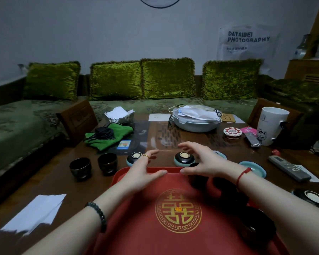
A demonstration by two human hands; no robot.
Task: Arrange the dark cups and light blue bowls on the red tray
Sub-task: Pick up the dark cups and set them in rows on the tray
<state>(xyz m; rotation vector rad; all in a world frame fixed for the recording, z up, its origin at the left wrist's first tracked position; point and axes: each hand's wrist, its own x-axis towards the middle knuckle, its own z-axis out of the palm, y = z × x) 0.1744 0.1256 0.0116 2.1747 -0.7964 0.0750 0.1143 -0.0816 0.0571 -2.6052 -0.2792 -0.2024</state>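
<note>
**Status:** we judge the task partly done, with well under half the pieces placed.

**On the tray:** The red tray (136, 199) lies near and central on the wooden table (53, 183), its gold emblem uncovered. Along its right side we note three blurred dark shapes which we take to be dark cups: the far tray cup (198, 179), the middle tray cup (226, 188) and the near tray cup (256, 225).

**Outstanding:**
- Two dark cups stand on the table left of the tray and apart from it: the left table cup (80, 167), with the right table cup (107, 163) just beside it.
- No light blue bowl is on the tray.
- Two bowls sit upside down just beyond the tray's far rim: the left inverted bowl (133, 158) and the centre inverted bowl (184, 158).
- The upright bowl (252, 169) lies on the table right of the tray.
- The half-hidden bowl (220, 154) shows only a sliver behind the right hand.
- The near-right inverted bowl (310, 197) also rests off the tray.

**Hands:**
- The left hand (144, 170) hovers over the tray's far rim, fingers extended and spread, grasping nothing.
- The right hand (203, 162) hovers beside it, fingers loosely arched over the centre inverted bowl, likewise released.
- We cannot tell whether its palm touches the far tray cup beneath.
</note>
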